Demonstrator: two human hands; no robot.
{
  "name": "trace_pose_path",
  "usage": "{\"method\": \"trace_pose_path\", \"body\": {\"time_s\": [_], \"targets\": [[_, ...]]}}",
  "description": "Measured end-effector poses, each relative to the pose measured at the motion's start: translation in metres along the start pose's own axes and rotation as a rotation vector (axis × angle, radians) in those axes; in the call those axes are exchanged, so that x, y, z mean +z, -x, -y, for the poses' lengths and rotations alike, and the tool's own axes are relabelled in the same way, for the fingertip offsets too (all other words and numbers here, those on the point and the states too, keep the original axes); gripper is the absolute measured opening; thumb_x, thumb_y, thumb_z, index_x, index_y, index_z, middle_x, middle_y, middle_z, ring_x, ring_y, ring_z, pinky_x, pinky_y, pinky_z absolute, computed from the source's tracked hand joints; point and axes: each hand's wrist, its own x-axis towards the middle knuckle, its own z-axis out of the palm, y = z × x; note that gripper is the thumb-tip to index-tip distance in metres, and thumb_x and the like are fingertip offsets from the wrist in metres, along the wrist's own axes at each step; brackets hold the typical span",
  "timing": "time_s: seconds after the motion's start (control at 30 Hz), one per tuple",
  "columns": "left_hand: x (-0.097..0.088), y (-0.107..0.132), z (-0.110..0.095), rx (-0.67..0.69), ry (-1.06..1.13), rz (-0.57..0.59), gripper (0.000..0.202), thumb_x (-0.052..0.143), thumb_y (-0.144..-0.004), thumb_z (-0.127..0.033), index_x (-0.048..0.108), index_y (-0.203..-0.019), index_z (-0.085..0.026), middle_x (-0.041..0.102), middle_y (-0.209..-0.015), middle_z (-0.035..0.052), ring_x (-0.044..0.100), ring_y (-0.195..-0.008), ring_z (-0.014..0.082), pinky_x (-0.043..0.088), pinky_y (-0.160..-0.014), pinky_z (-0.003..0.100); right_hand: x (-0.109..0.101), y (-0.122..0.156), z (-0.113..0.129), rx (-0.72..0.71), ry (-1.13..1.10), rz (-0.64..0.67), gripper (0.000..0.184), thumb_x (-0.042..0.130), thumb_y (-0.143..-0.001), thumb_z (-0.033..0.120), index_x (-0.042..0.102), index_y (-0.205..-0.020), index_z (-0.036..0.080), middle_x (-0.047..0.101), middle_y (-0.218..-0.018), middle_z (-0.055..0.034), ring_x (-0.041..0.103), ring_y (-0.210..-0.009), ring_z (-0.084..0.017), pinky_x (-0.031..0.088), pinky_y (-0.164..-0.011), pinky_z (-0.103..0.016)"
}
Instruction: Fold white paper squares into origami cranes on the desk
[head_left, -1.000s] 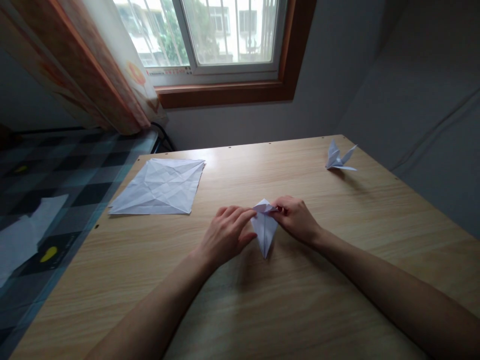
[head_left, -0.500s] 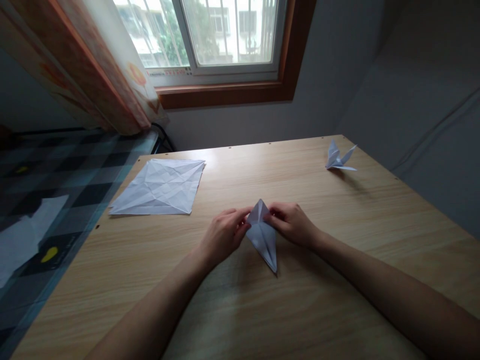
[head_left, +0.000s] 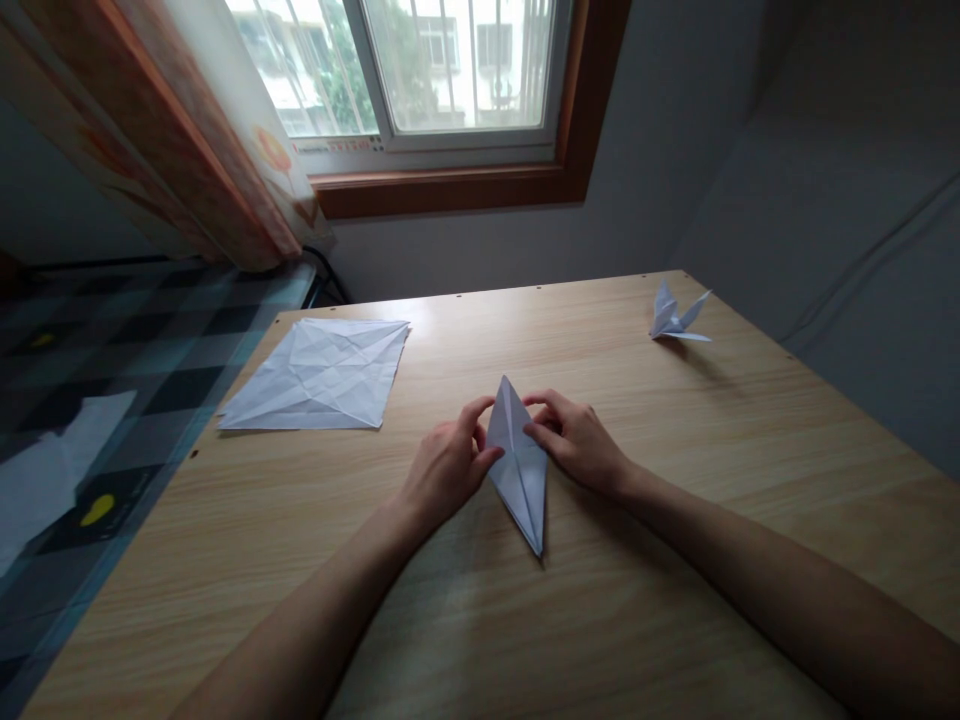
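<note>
The grip is closed from both sides here: a white, kite-shaped piece of folded paper (head_left: 517, 475) is pinched between the bare left hand (head_left: 446, 455) and the bare right hand (head_left: 581, 440). On the left, the thumb is laid over the near face by the edge, and the index finger is curled up beside the upper part. On the right, the thumb is pressed onto the front face, with the index finger bent just above it. The other fingers are mostly tucked out of sight, so their hold can't really be told.

The paper is held near the middle of the light wood-grain counter (head_left: 600, 340), with one point aimed at the window side and the longer one angled back between the forearms. A lengthwise crease can be seen down its face. Whether it's lifted a bit or laid flat can't be made out for sure.

Off to the left, a creased white square paper sheet (head_left: 322, 375) is spread flat, well apart from the hands. Near the far right corner, a small white folded paper crane (head_left: 664, 318) is perched. Further left, some loose white paper (head_left: 45, 470) is left on a dark checkered cloth (head_left: 187, 330).
</note>
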Motion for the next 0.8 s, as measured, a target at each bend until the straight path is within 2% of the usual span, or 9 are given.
{"method": "trace_pose_path", "body": {"time_s": [0.17, 0.37, 0.43, 0.53, 0.67, 0.8], "targets": [[0.0005, 0.0010, 0.0006, 0.035, -0.014, 0.011, 0.071, 0.061, -0.081, -0.015, 0.030, -0.144, -0.024, 0.064, -0.081, -0.0019, 0.058, -0.062, 0.0121, 0.046, -0.063, 0.026, 0.0026, 0.0001, 0.0000, -0.006, 0.011, -0.019, 0.015, 0.057, -0.087, 0.023, 0.064, -0.100, 0.019, 0.067, -0.069, 0.0008, 0.059, -0.059, -0.013, 0.043, -0.059, -0.024], [-0.0006, 0.0006, 0.0011, 0.058, 0.079, -0.028, 0.064, 0.064, -0.080, -0.019, 0.041, -0.139, -0.025, 0.066, -0.096, 0.0017, 0.056, -0.063, 0.0102, 0.049, -0.064, 0.026, 0.0015, 0.0005, 0.0016, -0.014, 0.029, 0.000, 0.011, 0.059, -0.085, 0.024, 0.066, -0.079, 0.018, 0.067, -0.067, -0.0001, 0.058, -0.059, -0.013, 0.041, -0.059, -0.024], [-0.0029, 0.0002, -0.0008, 0.059, 0.134, -0.046, 0.045, 0.063, -0.083, -0.022, 0.054, -0.127, -0.022, 0.067, -0.089, 0.0017, 0.057, -0.065, 0.0109, 0.049, -0.063, 0.025, 0.0013, 0.0009, 0.0024, -0.024, 0.024, 0.012, 0.012, 0.060, -0.085, 0.025, 0.066, -0.079, 0.018, 0.066, -0.066, 0.0004, 0.056, -0.059, -0.012, 0.040, -0.058, -0.023], [-0.0063, -0.0010, -0.0038, 0.025, 0.194, -0.088, 0.016, 0.058, -0.088, -0.025, 0.068, -0.097, -0.018, 0.067, -0.076, 0.0012, 0.057, -0.064, 0.0112, 0.047, -0.061, 0.023, 0.0024, 0.0027, 0.0035, -0.059, 0.023, 0.023, 0.015, 0.059, -0.087, 0.028, 0.067, -0.079, 0.017, 0.061, -0.064, 0.0018, 0.052, -0.057, -0.011, 0.038, -0.057, -0.023], [-0.0078, -0.0025, -0.0059, -0.039, 0.233, -0.079, 0.020, 0.056, -0.089, -0.028, 0.067, -0.077, -0.016, 0.064, -0.063, -0.0014, 0.051, -0.055, 0.0092, 0.041, -0.054, 0.021, 0.0058, 0.0068, 0.0055, -0.094, -0.040, 0.029, 0.022, 0.057, -0.090, 0.035, 0.066, -0.082, 0.017, 0.054, -0.059, 0.0037, 0.047, -0.053, -0.010, 0.035, -0.053, -0.023], [-0.0070, -0.0020, -0.0078, -0.003, 0.243, 0.011, 0.022, 0.057, -0.088, -0.028, 0.065, -0.072, -0.015, 0.061, -0.061, -0.0019, 0.050, -0.054, 0.0088, 0.039, -0.053, 0.020, 0.0079, 0.0090, 0.0081, -0.105, -0.144, -0.015, 0.022, 0.054, -0.091, 0.036, 0.066, -0.088, 0.017, 0.059, -0.062, 0.0019, 0.052, -0.055, -0.011, 0.039, -0.054, -0.023]]}}
